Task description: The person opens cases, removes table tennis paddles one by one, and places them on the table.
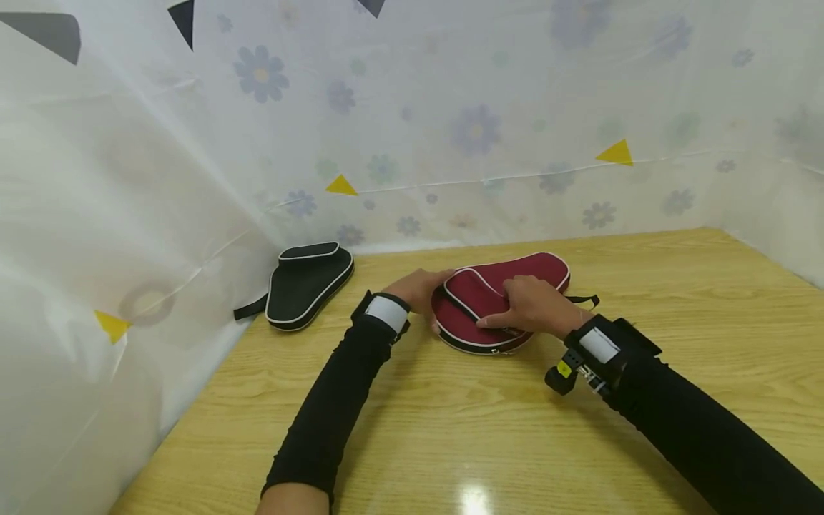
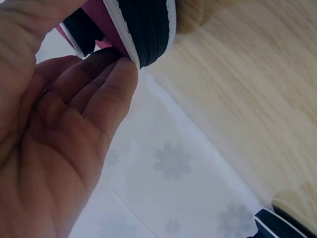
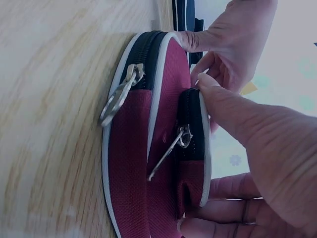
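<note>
A dark red paddle case point(image 1: 534, 268) with white piping lies flat on the table, its raised pocket point(image 1: 473, 290) facing up. My left hand point(image 1: 421, 290) holds the case's left edge; in the left wrist view, fingertips point(image 2: 130, 69) meet the white piping beside the black zipper point(image 2: 151, 29). Across the pocket, my right hand point(image 1: 537, 307) grips it, with the thumb point(image 3: 210, 84) on its zipped rim and the other fingers around the far side. Metal zipper pulls hang on the case side point(image 3: 119, 96) and on the pocket point(image 3: 171, 148).
A black paddle case point(image 1: 309, 286) with white piping and a strap point(image 1: 251, 307) lies at the table's back left. Flower-printed white sheeting point(image 1: 476, 129) borders the wooden table point(image 1: 450, 429) behind and at the sides. A black strap point(image 1: 584, 299) sticks out right of the red case.
</note>
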`<state>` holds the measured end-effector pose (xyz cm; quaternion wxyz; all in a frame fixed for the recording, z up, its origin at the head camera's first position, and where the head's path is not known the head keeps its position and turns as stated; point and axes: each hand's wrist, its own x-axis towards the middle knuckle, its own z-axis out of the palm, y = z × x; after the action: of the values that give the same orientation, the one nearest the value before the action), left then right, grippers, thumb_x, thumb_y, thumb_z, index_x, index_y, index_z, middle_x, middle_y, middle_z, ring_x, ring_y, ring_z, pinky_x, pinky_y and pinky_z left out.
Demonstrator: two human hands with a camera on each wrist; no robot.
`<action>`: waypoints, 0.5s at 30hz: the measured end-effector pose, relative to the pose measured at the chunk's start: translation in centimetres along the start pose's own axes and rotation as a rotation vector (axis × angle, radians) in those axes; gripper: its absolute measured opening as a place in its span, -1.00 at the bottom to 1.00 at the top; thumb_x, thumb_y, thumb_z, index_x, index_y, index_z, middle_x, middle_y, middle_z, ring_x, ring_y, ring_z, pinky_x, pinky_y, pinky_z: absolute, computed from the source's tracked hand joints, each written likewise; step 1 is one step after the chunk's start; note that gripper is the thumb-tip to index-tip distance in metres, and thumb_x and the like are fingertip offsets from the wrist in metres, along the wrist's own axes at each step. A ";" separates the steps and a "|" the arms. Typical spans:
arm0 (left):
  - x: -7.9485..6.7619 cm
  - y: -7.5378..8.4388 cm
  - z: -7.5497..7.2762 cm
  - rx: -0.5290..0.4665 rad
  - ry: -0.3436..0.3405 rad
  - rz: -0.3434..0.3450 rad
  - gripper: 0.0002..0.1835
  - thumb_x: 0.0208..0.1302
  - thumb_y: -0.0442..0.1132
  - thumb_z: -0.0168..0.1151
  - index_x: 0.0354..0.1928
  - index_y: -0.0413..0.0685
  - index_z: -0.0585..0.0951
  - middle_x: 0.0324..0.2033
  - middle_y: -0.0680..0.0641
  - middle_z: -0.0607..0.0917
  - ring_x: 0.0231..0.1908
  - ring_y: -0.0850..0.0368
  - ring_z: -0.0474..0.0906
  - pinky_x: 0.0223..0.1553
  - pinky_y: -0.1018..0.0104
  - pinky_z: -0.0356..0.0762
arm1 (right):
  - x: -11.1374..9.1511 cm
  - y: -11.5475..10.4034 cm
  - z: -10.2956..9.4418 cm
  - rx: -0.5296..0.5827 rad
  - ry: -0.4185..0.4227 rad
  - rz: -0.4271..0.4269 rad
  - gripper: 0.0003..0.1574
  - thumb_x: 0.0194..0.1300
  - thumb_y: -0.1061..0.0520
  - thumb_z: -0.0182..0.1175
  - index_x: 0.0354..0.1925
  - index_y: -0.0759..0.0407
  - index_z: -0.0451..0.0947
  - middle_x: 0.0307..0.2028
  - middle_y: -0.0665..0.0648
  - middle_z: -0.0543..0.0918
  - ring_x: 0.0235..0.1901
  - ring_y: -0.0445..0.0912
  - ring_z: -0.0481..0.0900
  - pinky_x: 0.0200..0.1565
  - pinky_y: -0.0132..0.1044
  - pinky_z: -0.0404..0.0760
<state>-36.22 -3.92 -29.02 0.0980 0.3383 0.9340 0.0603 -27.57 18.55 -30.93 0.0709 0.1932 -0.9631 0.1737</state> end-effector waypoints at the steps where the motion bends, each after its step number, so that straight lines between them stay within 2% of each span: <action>1: 0.0 0.0 0.0 0.004 0.002 0.000 0.29 -0.16 -0.20 0.72 0.61 0.08 0.09 0.42 -0.15 0.40 0.37 -0.03 0.36 0.32 0.19 0.37 | 0.0 -0.1 0.0 0.000 -0.004 0.003 -0.36 0.15 -0.30 0.44 -0.56 0.17 0.44 -0.61 0.07 0.44 -0.58 -0.10 0.40 -0.52 -0.30 0.30; 7: 0.0 -0.4 0.2 0.032 0.026 0.028 0.23 -0.13 -0.26 0.70 0.59 0.07 0.15 0.37 -0.13 0.47 0.31 -0.03 0.44 0.28 0.21 0.41 | 0.2 -0.7 0.2 -0.004 -0.017 0.024 -0.35 0.13 -0.31 0.45 -0.62 0.13 0.43 -0.67 0.04 0.45 -0.61 -0.12 0.45 -0.53 -0.31 0.37; 15: 0.0 -0.7 0.4 0.015 0.051 0.053 0.19 -0.15 -0.34 0.70 0.57 0.04 0.22 0.33 -0.12 0.52 0.27 -0.03 0.47 0.26 0.23 0.43 | 0.2 -0.8 0.4 -0.034 -0.006 0.012 -0.32 0.13 -0.34 0.44 -0.65 0.12 0.42 -0.71 0.01 0.41 -0.65 -0.13 0.42 -0.55 -0.31 0.35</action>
<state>-36.55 -4.40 -29.52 0.0700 0.3621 0.9273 0.0643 -27.51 17.64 -30.99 0.0703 0.1869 -0.9672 0.1571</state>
